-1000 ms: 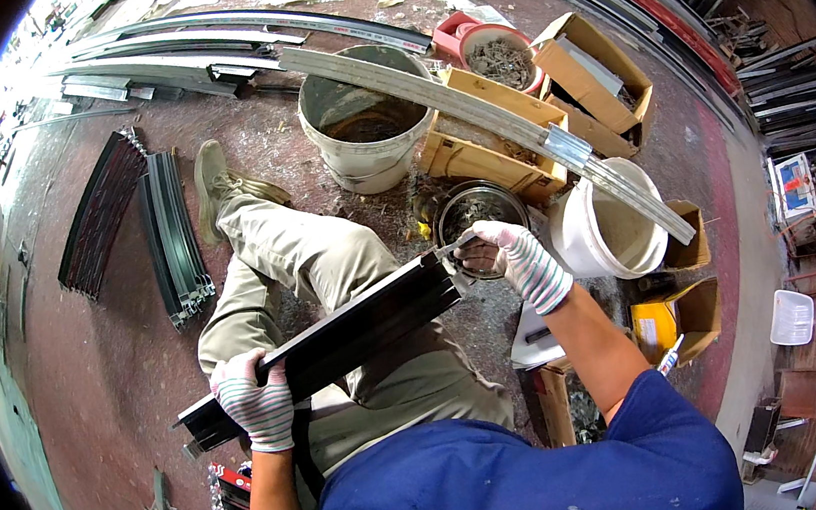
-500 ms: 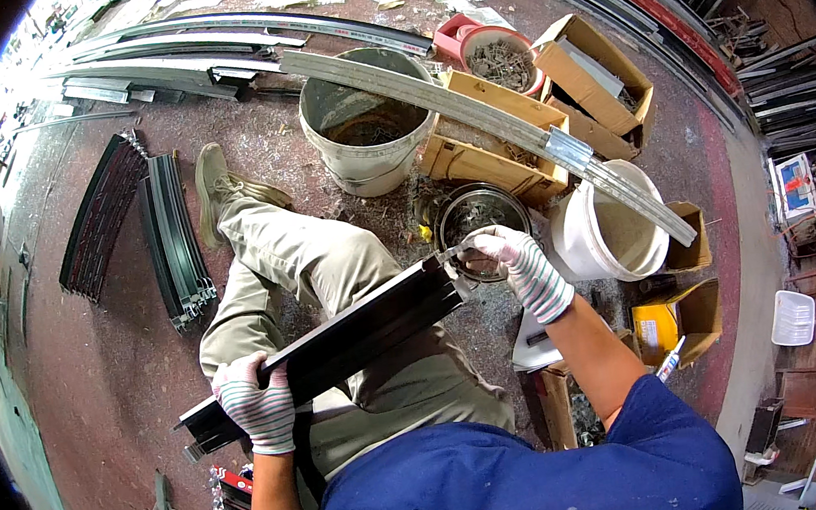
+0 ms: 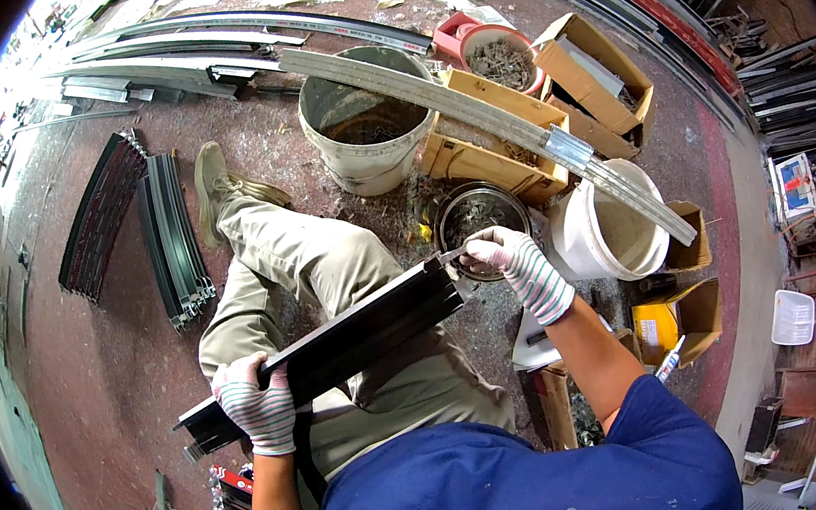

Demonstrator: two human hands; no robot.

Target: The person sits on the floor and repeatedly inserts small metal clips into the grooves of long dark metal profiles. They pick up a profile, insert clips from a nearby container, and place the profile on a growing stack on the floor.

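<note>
A black metal profile (image 3: 358, 346) lies slanted across my thighs, its right end higher in the picture. My left hand (image 3: 256, 403), in a striped knit glove, is closed around the profile near its left end. At the other end my right hand (image 3: 513, 263), gloved alike, has its fingers pinched together on a small grey metal piece (image 3: 450, 254) that juts from the profile's tip. The fingers cover part of that piece. Just beyond the right hand stands a round dark tub (image 3: 437, 226) with small metal parts inside.
Two stacks of black profiles (image 3: 174, 236) lie left of my shoe. A grey bucket (image 3: 368, 169), a wooden box (image 3: 484, 168) and a white bucket (image 3: 577, 236) stand ahead and right, with a long metal bar (image 3: 472, 107) across them. Cardboard boxes (image 3: 644, 77) are at the right.
My right hand has shifted very slightly at the profile's end, its fingers drawn a little closer together. The left hand and the profile stay put.
</note>
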